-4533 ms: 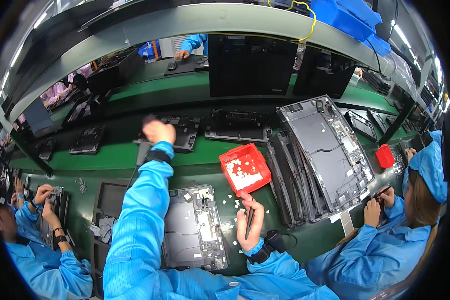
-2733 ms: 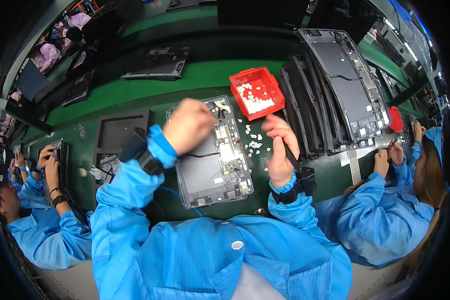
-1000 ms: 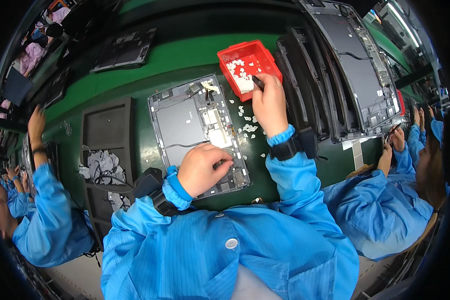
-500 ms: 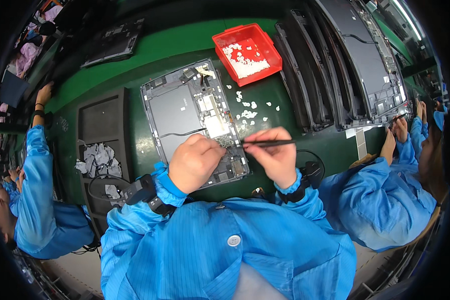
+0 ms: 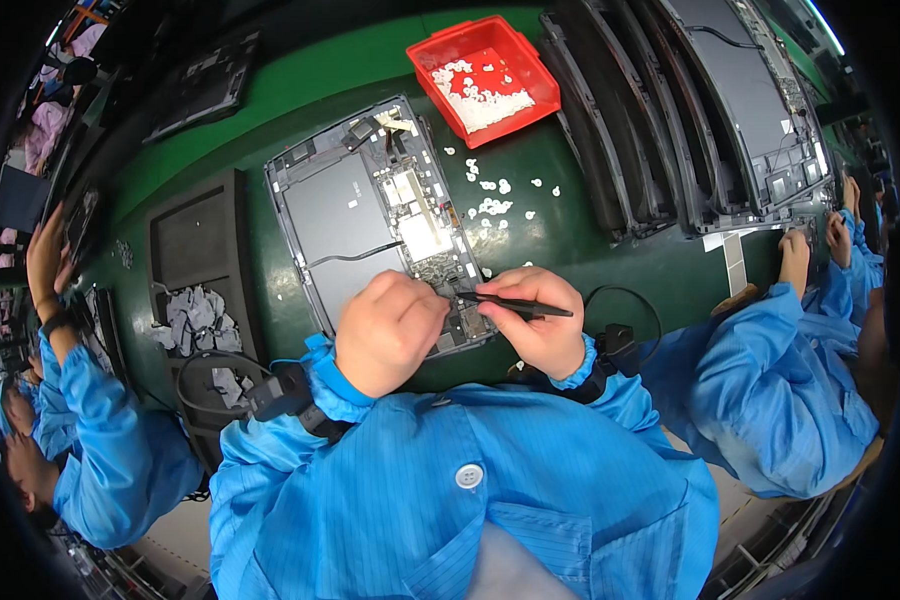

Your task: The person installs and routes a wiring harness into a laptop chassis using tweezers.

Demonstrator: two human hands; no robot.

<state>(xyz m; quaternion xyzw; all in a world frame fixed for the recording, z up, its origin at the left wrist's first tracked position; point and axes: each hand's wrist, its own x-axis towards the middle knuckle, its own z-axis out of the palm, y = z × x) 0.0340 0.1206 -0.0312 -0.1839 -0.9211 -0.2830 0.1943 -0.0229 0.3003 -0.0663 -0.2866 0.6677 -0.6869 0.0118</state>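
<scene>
An opened laptop base point(image 5: 332, 215) lies tilted on the green bench, its circuit board point(image 5: 432, 268) and flat grey battery exposed. A black cable loops across the battery. My left hand point(image 5: 388, 335) rests over the near part of the base, fingers pinched together at the board; what they hold, if anything, is hidden. In my right hand point(image 5: 542, 322) is a pair of black tweezers point(image 5: 530, 306), gripped between thumb and fingers. Its tip points left onto the board, close to my left fingertips. Small white round pieces point(image 5: 492, 207) lie scattered right of the laptop base.
Beyond them stands a red bin point(image 5: 526, 128) partly filled with similar white pieces. At left is a dark compartment tray point(image 5: 238, 240) with crumpled grey scraps point(image 5: 202, 318). Several laptop bases point(image 5: 735, 110) lean in a row at right. Co-workers in blue sit on both sides.
My right hand has moved left, bringing the tweezers' tip from the laptop base's right edge onto the board. My left hand stays at the board. The whole view has shifted slightly.
</scene>
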